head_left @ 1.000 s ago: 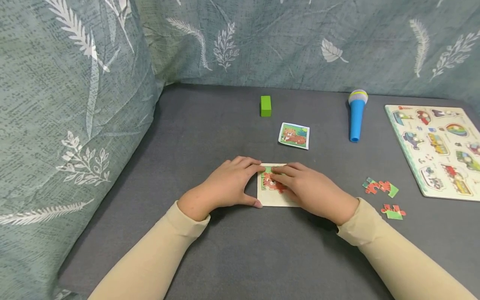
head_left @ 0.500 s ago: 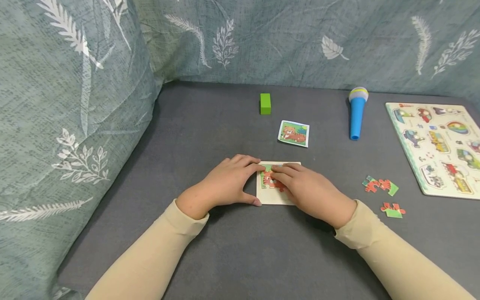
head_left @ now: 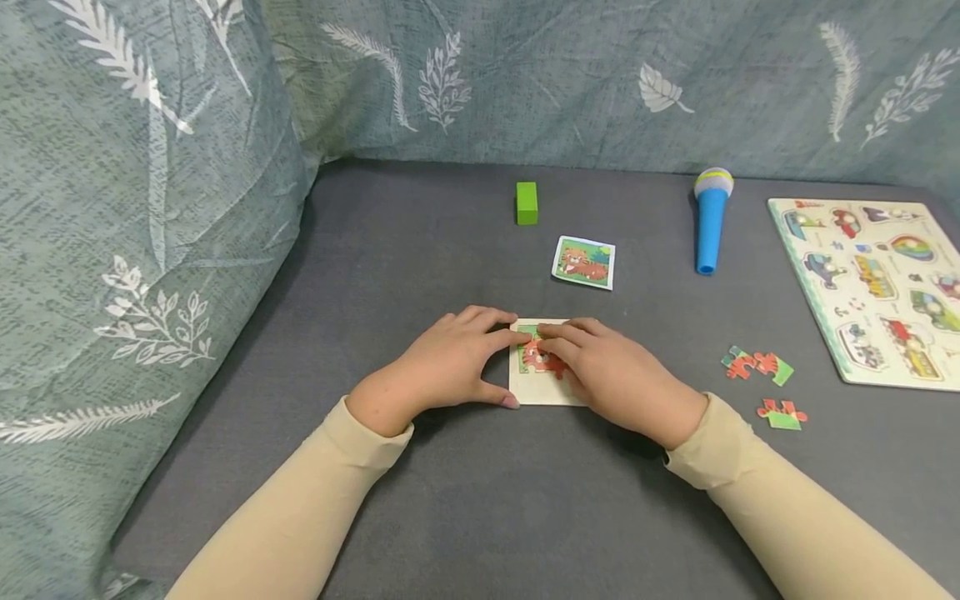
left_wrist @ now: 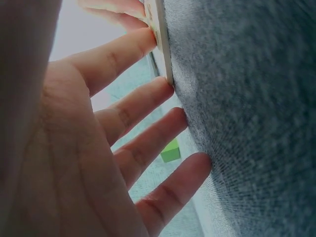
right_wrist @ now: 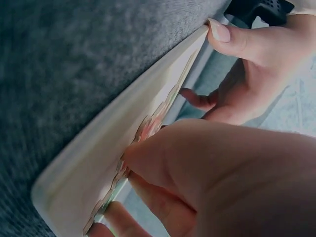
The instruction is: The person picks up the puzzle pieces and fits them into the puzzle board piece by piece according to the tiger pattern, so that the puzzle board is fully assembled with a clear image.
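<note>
A pale square puzzle board (head_left: pixel 545 394) lies on the dark table with joined tiger puzzle pieces (head_left: pixel 534 357) along its far side. My left hand (head_left: pixel 457 358) holds the board's left edge, thumb at the near corner and fingers at the far corner; its index fingertip reaches onto the pieces. My right hand (head_left: pixel 626 379) covers the board's right part. Its thumb (right_wrist: pixel 140 158) and bent fingers pinch a puzzle piece (right_wrist: pixel 117 187) among the joined ones; most of that piece is hidden. Several loose pieces (head_left: pixel 782 414) lie to the right.
A tiger picture card (head_left: pixel 583 262) lies beyond the board, with a green block (head_left: pixel 527 203) behind it. Farther right are a blue toy microphone (head_left: pixel 709 229) and a large picture board (head_left: pixel 855 312). Leaf-patterned cloth (head_left: pixel 525 83) borders the table at the back and left.
Both hands keep almost the same place on the board and pieces. The whole scene has shifted slightly up and left in the head view.
</note>
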`<state>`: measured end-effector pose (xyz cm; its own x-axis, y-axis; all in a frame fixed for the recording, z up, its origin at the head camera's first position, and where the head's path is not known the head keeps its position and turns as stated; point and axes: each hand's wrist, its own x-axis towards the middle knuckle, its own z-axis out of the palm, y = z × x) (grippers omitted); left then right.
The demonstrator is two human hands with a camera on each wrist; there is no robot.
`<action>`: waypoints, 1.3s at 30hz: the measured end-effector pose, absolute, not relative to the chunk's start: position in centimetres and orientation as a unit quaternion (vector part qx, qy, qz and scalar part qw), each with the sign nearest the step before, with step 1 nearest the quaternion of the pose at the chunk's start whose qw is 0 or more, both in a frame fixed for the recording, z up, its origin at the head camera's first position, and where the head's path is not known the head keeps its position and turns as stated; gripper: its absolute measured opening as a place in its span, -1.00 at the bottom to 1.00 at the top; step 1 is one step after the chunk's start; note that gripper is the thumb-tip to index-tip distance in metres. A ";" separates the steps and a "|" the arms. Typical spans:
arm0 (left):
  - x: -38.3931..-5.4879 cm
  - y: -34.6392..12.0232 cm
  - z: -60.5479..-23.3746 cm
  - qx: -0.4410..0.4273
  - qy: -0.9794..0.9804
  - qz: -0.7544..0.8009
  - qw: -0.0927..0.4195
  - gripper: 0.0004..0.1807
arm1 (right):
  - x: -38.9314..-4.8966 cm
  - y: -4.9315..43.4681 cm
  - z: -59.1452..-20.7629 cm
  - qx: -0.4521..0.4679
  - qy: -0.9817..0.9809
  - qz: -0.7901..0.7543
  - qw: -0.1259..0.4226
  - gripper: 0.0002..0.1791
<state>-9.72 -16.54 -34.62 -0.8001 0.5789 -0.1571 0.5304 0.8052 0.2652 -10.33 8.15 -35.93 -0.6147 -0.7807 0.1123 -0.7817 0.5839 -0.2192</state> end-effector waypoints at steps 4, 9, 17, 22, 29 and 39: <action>-9.7 -16.6 -34.6 0.295 0.943 0.098 0.118 -0.09 | -10.4 8.1 -35.8 0.439 -0.890 0.119 -0.005 -0.56; -9.7 -16.4 -34.4 0.292 0.944 0.086 0.128 -0.08 | -10.6 8.2 -35.8 0.444 -0.888 0.123 -0.005 -0.57; -9.6 -16.4 -34.2 0.282 0.947 0.080 0.131 0.05 | -10.1 8.0 -35.7 0.438 -0.893 0.103 -0.010 -0.49; -9.6 -16.4 -34.2 0.280 0.948 0.082 0.128 0.05 | -10.1 8.0 -35.7 0.433 -0.894 0.118 -0.008 -0.47; -9.7 -16.4 -34.3 0.277 0.949 0.085 0.128 0.05 | -11.2 8.5 -35.4 0.368 -0.889 0.262 -0.073 -0.34; -9.6 -16.3 -34.4 0.275 0.949 0.082 0.132 0.06 | -12.0 13.7 -30.3 0.373 -0.887 0.267 0.051 -0.61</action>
